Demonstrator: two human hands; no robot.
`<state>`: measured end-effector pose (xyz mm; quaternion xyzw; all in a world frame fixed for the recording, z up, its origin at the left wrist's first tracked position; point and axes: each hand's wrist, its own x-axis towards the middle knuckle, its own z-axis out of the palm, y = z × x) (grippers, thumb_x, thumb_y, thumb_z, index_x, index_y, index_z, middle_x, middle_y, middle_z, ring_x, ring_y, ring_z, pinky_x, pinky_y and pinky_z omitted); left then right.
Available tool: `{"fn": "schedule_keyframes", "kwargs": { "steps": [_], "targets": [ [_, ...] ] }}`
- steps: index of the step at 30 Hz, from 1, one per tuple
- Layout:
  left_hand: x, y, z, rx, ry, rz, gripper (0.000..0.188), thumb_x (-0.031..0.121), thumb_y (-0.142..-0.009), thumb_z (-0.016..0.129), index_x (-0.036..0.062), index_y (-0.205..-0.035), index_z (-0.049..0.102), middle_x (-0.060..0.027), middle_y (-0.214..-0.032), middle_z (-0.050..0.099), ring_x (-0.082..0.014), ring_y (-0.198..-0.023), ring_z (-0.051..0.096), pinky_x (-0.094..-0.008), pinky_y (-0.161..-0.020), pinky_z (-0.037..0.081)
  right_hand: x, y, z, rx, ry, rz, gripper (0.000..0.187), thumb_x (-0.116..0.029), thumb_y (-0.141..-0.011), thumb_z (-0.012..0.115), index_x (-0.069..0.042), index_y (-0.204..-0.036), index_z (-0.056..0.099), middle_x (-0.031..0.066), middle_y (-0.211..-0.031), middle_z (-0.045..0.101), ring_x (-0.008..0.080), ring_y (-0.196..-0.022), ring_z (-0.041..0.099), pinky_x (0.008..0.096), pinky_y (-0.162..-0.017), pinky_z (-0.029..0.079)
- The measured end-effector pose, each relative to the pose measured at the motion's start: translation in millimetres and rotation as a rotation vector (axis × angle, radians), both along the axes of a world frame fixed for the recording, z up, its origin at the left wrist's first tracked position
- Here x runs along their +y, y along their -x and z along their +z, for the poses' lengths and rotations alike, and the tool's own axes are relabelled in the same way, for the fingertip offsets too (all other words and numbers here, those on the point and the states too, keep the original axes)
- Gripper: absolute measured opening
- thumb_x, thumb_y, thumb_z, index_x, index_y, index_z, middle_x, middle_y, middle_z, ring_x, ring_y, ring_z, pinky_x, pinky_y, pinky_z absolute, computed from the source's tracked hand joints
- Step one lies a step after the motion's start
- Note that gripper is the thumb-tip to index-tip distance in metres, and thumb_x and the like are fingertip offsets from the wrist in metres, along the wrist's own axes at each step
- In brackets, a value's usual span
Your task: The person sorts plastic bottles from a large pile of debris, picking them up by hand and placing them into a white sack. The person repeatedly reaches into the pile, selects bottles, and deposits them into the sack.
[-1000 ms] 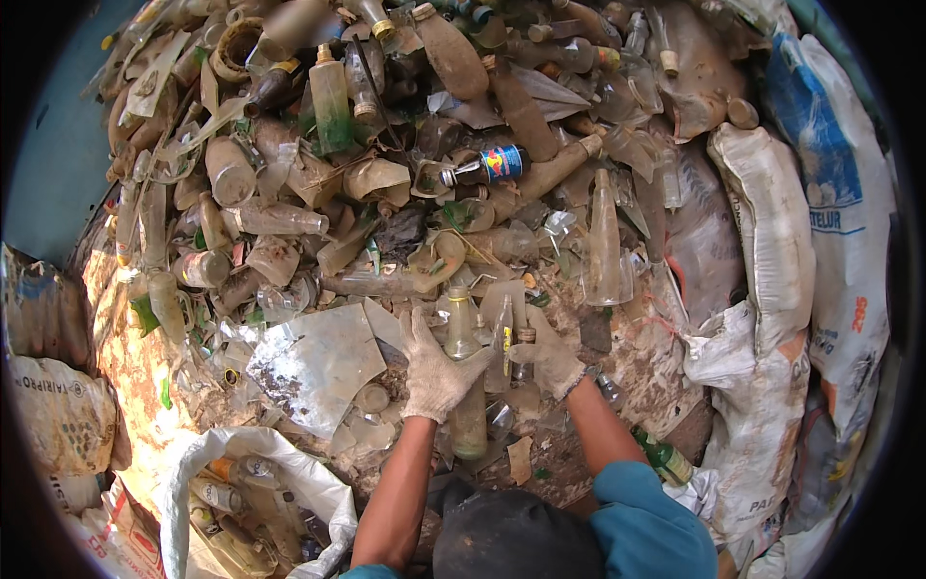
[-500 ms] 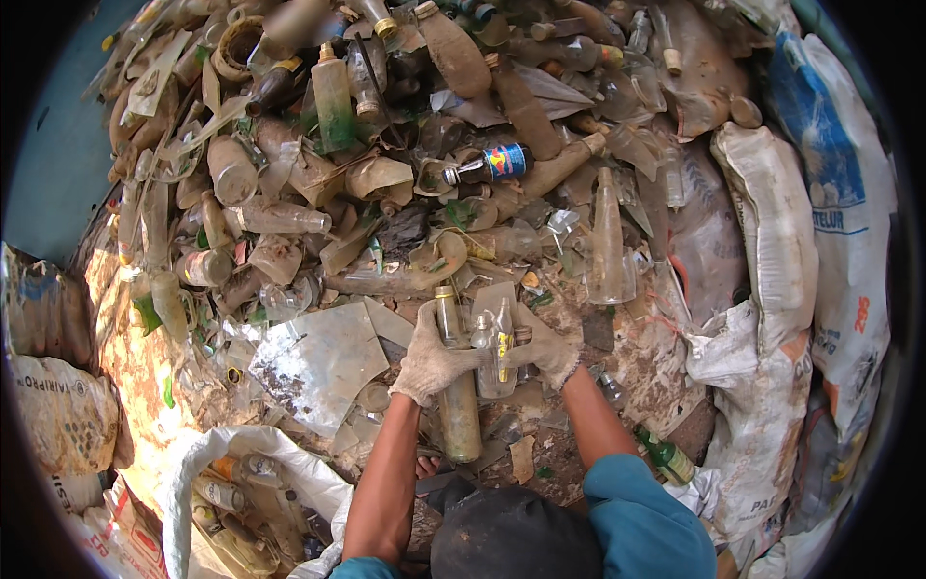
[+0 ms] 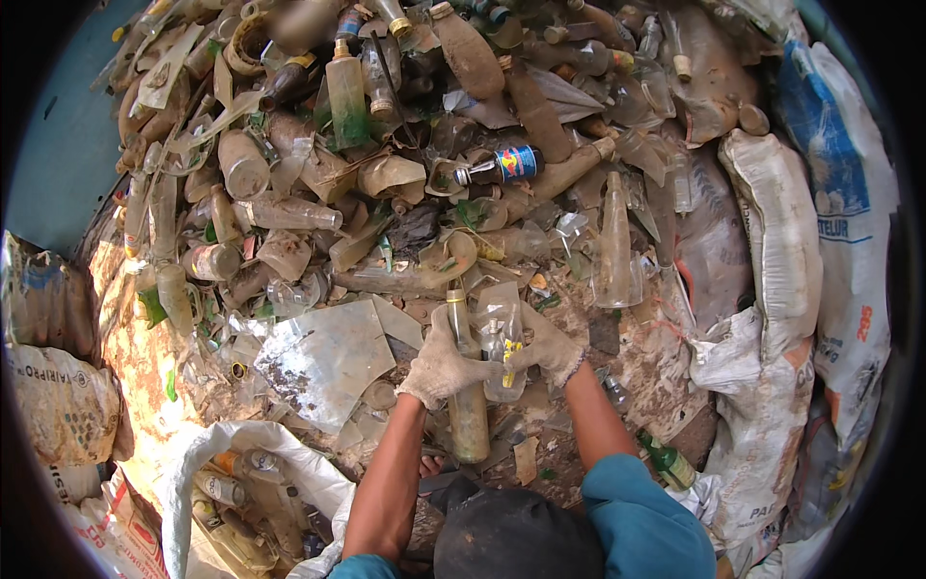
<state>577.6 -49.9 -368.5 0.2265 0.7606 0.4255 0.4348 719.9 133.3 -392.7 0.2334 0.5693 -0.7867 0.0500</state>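
Nearest the lower edge, a dark cap (image 3: 516, 536) and a teal sleeve (image 3: 641, 526) belong to the person, whose two bare forearms rise toward the centre. To the lower left lies an open white woven sack (image 3: 241, 454) holding dusty bottles. The left hand (image 3: 439, 367), in a soiled white knit glove, has its fingers (image 3: 473, 369) wrapped around the middle of a tall, dusty clear glass bottle with a yellowish cap (image 3: 466, 405), which stands roughly upright just in front of the person. The right hand (image 3: 548, 349), gloved alike, has its fingers curled against a small clear bottle with a yellow-marked label (image 3: 502, 352), held just beside the tall one and touching it. Left of the hands rests a flat, grimy sheet of clear plastic (image 3: 323, 357). Right of them, a green glass bottle (image 3: 666, 463) lies by a filled white sack (image 3: 772, 251). Beyond the hands, a slim clear glass bottle (image 3: 615, 246) stands upright. Farther back stretches a heap of dirty bottles (image 3: 289, 193), among them a dark bottle with a blue and red label (image 3: 502, 166).
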Motion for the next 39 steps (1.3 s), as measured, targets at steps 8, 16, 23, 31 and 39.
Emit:
{"fn": "schedule_keyframes", "kwargs": {
  "steps": [8,16,23,31,39],
  "targets": [
    [-10.7,-6.0,-0.7,-0.096,-0.060,0.042,0.103,0.031,-0.054,0.096,-0.0018,-0.133,0.040,-0.0196,-0.124,0.055,-0.0310,-0.115,0.058,-0.0429,-0.101,0.050,-4.6,-9.3,1.3,0.080,-0.089,0.126,0.121,-0.022,-0.054,0.098,-0.006,-0.157,0.037,0.0041,-0.147,0.050,0.0200,-0.135,0.044,0.0371,-0.116,0.034],
    [-4.1,-11.6,-1.1,-0.192,-0.162,0.024,0.110,0.027,-0.053,0.098,0.0021,-0.142,0.039,-0.0128,-0.124,0.059,-0.0260,-0.116,0.058,-0.0408,-0.103,0.050,3.4,-17.9,-0.5,0.103,-0.176,0.165,0.128,-0.029,-0.054,0.101,-0.003,-0.159,0.033,0.0079,-0.153,0.047,0.0210,-0.141,0.040,0.0373,-0.118,0.032],
    [-10.0,-3.3,-10.6,-0.190,-0.195,0.038,0.105,0.027,-0.054,0.098,0.0014,-0.140,0.042,-0.0134,-0.124,0.059,-0.0248,-0.113,0.059,-0.0403,-0.101,0.050,-1.8,-3.4,8.2,0.037,-0.185,0.117,0.123,-0.025,-0.048,0.099,-0.003,-0.154,0.040,0.0070,-0.147,0.052,0.0210,-0.135,0.047,0.0368,-0.116,0.036],
    [-5.0,6.1,31.2,0.029,-0.024,0.070,0.097,0.040,-0.056,0.090,0.0000,-0.135,0.050,-0.0247,-0.128,0.060,-0.0391,-0.121,0.060,-0.0445,-0.101,0.048,-13.1,-1.9,5.4,0.017,0.068,-0.081,0.102,-0.017,-0.058,0.089,-0.002,-0.149,0.042,0.0109,-0.131,0.062,0.0266,-0.112,0.067,0.0411,-0.092,0.059],
    [-135.5,90.6,107.6,0.310,0.038,-0.029,0.091,0.042,-0.051,0.093,0.0023,-0.126,0.063,-0.0213,-0.118,0.068,-0.0361,-0.112,0.067,-0.0424,-0.097,0.052,-158.8,78.7,8.6,0.289,0.256,-0.044,0.091,-0.010,-0.071,0.081,-0.002,-0.150,0.038,0.0127,-0.125,0.061,0.0255,-0.106,0.067,0.0406,-0.088,0.061]
  ]
}}
